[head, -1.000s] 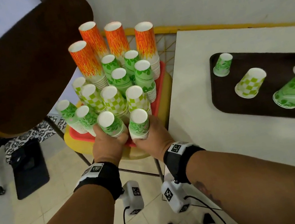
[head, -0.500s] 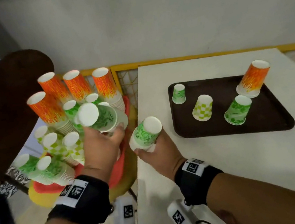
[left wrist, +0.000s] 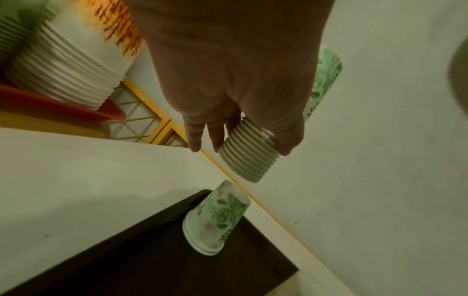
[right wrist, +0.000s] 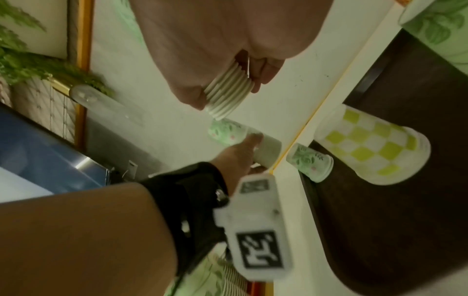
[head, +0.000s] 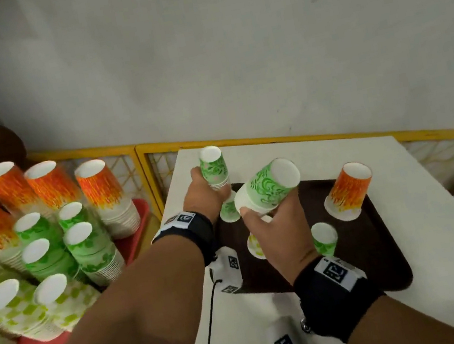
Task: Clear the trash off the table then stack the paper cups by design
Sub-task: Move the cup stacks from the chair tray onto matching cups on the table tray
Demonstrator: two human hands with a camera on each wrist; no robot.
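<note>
Paper cups in small nested stacks fill both hands above the white table (head: pixel 278 329). In the head view the left hand (head: pixel 203 197) grasps a green floral stack (head: pixel 213 168) upside down over the far left corner of the dark brown tray (head: pixel 364 253), while the right hand (head: pixel 278 229) grasps a second green floral stack (head: pixel 268 187), tilted, over the tray's middle. On the tray stand inverted cups: a small floral cup (head: pixel 229 211) just under the left hand, an orange flame cup (head: pixel 347 191) to the right and a green leaf cup (head: pixel 324 239) nearer; a checkered one is mostly hidden by the right hand. Sorted stacks (head: pixel 48 233) crowd a red tray (head: pixel 137 236) off to the left

The left wrist view shows fingers (left wrist: pixel 195 138) wrapped round the ribbed rims of the stack (left wrist: pixel 247 156), held directly above the floral cup (left wrist: pixel 217 218), probably to drop it over that matching design

The right wrist view shows the thumb and fingers (right wrist: pixel 263 70) pinching that hand's rims (right wrist: pixel 228 96), with the checkered cup (right wrist: pixel 372 146) below
</note>
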